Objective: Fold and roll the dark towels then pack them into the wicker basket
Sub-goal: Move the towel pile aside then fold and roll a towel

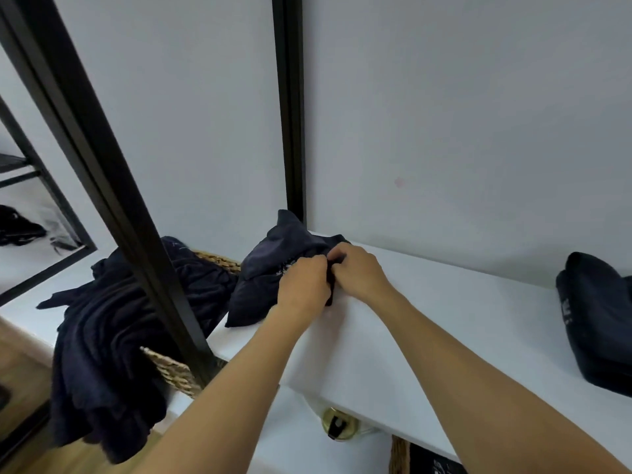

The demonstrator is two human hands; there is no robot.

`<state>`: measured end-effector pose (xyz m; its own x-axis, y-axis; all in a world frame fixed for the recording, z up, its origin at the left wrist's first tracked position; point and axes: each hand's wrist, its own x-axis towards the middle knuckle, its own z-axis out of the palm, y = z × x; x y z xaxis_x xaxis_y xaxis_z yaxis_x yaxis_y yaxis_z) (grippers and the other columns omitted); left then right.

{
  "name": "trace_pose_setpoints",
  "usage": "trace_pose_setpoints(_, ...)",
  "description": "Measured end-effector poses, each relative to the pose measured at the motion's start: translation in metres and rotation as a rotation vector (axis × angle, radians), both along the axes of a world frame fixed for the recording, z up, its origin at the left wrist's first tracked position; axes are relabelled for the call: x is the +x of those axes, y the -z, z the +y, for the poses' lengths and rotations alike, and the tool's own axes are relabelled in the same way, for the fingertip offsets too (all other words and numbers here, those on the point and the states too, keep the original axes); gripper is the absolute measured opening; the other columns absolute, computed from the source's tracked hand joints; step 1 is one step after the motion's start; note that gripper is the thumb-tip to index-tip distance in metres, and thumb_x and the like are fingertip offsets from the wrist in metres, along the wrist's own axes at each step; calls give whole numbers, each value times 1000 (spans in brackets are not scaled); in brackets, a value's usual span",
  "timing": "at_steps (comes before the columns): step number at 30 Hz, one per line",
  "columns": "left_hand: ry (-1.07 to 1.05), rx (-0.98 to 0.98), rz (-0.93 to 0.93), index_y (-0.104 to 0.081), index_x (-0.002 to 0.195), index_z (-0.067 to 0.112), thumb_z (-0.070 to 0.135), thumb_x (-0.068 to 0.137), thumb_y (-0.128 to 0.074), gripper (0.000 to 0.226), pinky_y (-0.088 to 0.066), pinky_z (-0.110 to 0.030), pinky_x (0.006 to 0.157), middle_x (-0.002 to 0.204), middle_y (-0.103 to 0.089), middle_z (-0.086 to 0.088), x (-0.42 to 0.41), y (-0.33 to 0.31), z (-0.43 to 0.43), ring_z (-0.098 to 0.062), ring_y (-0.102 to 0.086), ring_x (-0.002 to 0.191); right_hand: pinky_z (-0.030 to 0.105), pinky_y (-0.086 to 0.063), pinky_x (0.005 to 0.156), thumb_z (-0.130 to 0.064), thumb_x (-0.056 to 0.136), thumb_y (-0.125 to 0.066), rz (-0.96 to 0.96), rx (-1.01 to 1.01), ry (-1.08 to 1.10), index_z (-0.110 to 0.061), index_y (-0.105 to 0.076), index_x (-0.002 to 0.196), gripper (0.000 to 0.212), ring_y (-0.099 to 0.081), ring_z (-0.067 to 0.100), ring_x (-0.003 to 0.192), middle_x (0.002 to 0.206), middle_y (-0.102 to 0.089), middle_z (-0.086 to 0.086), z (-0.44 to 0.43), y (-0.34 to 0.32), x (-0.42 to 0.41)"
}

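Both left hand [302, 283] and right hand [359, 273] pinch the dark towel [270, 268] edge, fingers curled (white shelf [461, 319] rightward).

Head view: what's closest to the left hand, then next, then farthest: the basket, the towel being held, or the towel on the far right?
1. Held towel: gripped by the left hand, in the middle.
2. Basket: just to the left.
3. Far-right towel: along the shelf's right end.

navy towel [270, 268] with small white print, navy towel heap [113, 333], tan woven wicker basket [174, 371], white shelf [427, 319], black posts [290, 107], brass knob [337, 427]
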<state>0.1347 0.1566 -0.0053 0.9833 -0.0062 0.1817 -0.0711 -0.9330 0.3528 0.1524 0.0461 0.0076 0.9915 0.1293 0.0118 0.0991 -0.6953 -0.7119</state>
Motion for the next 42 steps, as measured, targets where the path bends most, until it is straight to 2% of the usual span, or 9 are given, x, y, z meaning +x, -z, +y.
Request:
trace_pose_setpoints(3, 82, -230, 11, -67, 98, 12, 9, 83, -56, 19, -39, -25, 51, 66, -57, 5, 2, -15, 3, -22, -59, 69, 37, -54, 81, -3, 86, -43, 9, 0, -87, -24, -65, 112, 40, -62, 22, 97, 107, -67, 1, -10, -11, -6)
trace_pose_setpoints(7, 210, -446, -90, -61, 100, 21, 3, 88, -53, 23, -46, -20, 59, 71, -56, -4, -1, -65, 6, -15, -54, 68, 39, -57, 77, -13, 85, -62, -44, 122, -148, -18, -67, 104, 20, -63, 19, 83, 90, -65, 1, -25, -48, -13)
trace_pose_setpoints(15, 368, -305, -325, -60, 120, 20, 16, 98, -52, 24, -41, -12, 67, 77, -61, 6, -7, -188, -14, -5, -57, 74, 23, -37, 59, -23, 90, -58, -384, 282, -22, -15, -52, 80, 14, -48, 11, 65, 74, -54, -3, -55, -157, -26)
trace_pose_setpoints(21, 363, -257, -278, -65, 86, 2, 11, 89, -53, 15, -51, -36, 67, 82, -66, -16, -17, -212, -43, -28, -62, 75, 34, -45, 64, -22, 90, -58, -432, 428, 60, -19, -51, 92, 8, -52, 18, 69, 82, -58, 7, -94, -203, -42)
trace_pose_setpoints(24, 346, -397, -333, -65, 85, 9, 6, 90, -46, 21, -55, -40, 70, 76, -64, -6, -19, -216, -56, -21, -61, 71, 39, -52, 71, -27, 90, -63, -406, 320, -5, -25, -56, 106, 18, -61, 27, 74, 89, -64, 17, -116, -214, -53)
trace_pose_setpoints(28, 433, -583, -383, -69, 99, 19, 6, 94, -42, 31, -53, -26, 77, 96, -69, 5, -21, -226, -78, -13, -64, 90, 28, -50, 73, -34, 86, -69, -451, 43, -43, -29, -66, 104, 19, -62, 13, 82, 94, -64, 0, -137, -226, -63)
trace_pose_setpoints(32, 517, -436, -435, -68, 93, 22, 12, 90, -55, 17, -44, -10, 56, 74, -65, 4, -25, -232, -90, -8, -59, 66, 27, -50, 79, -30, 89, -64, -568, -47, 59, -23, -72, 97, 13, -63, 12, 91, 94, -69, -6, -154, -238, -66)
trace_pose_setpoints(36, 453, -142, -207, -62, 69, 9, 8, 82, -60, 14, -46, -24, 52, 64, -59, -4, -14, -216, -80, -18, -56, 60, 21, -43, 77, -27, 93, -60, -635, -4, 167, -18, -74, 97, 18, -61, 10, 93, 96, -70, -7, -179, -245, -73)
trace_pose_setpoints(42, 363, -485, -226, -72, 84, 4, 16, 90, -64, 16, -58, -39, 69, 77, -69, -10, 1, -212, -46, -29, -67, 75, 29, -42, 78, -29, 94, -57, -604, -193, 448, -17, -74, 100, 21, -57, 17, 92, 103, -71, 1, -230, -235, -67)
